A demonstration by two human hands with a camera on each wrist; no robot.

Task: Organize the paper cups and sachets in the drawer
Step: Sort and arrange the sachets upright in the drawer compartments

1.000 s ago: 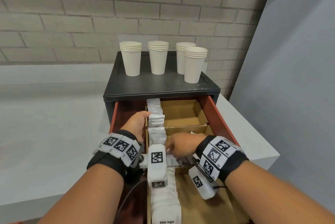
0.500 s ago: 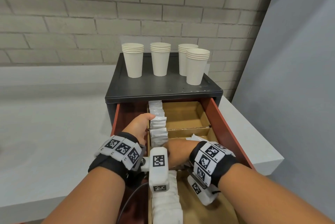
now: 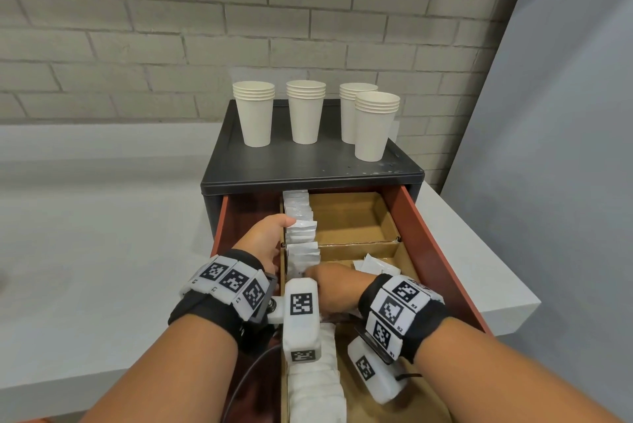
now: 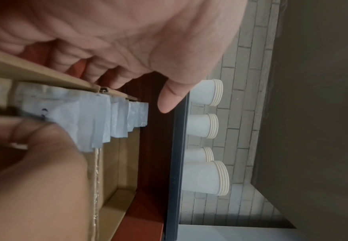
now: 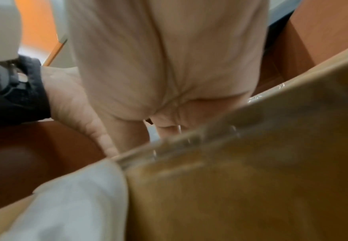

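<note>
We take the open drawer (image 3: 442, 237) as our landmark. Left of it lies the pale counter (image 3: 85, 251). At the drawer's left side, our left hand (image 3: 263, 239) reaches in, fingers curled down against the outer wall of the cardboard divider (image 3: 356, 248), thumb stretched out near the row of white sachets (image 3: 301, 227); it grasps nothing that we can make out. That row stands on edge in the narrow left channel of the drawer, running from back to front. Just right of the row, in the middle of the drawer, our right hand (image 3: 337, 291) turns down onto the sachets, fingertips among them; both wrist views blur it, and we cannot tell whether it pinches one. Right of that hand, a few loose sachets (image 3: 371, 263) lie in the middle compartment. Above the drawer, on the black cabinet top (image 3: 308, 162), four stacks of paper cups (image 3: 308, 114) stand upright, the rightmost nearest us.
</note>
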